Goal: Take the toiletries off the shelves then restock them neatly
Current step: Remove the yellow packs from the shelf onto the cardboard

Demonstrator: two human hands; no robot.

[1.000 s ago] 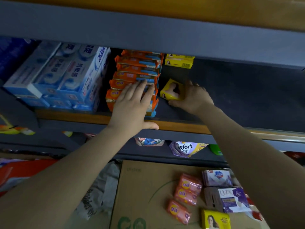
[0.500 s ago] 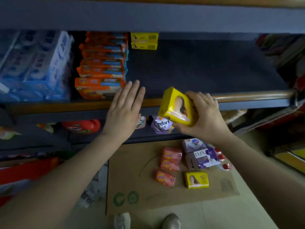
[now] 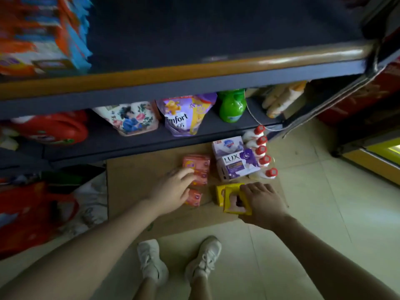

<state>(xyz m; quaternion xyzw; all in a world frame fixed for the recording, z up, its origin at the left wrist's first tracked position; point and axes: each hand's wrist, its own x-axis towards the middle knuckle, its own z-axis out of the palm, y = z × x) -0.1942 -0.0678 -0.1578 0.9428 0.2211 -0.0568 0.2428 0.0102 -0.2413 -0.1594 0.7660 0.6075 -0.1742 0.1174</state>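
My right hand (image 3: 263,202) grips a yellow soap box (image 3: 236,201) low over the flattened cardboard (image 3: 134,180) on the floor, beside another yellow box (image 3: 219,192) lying there. My left hand (image 3: 173,190) hangs with loosely spread fingers over the orange soap packets (image 3: 198,165) and holds nothing. Purple Lux and Safeguard boxes (image 3: 236,161) lie just beyond. On the upper shelf (image 3: 216,68), orange-and-blue packs (image 3: 43,35) stay stacked at the left.
The lower shelf holds a red bottle (image 3: 52,128), a floral pouch (image 3: 129,120), a purple Comfort pouch (image 3: 186,115) and a green bottle (image 3: 231,105). Red-capped white bottles (image 3: 262,154) lie beside the boxes. My white shoes (image 3: 177,260) stand on the tiled floor.
My right hand has carried the yellow box from the shelf edge down to the cardboard. My left hand came down from the shelf to above the orange packets. My view tilted downward.
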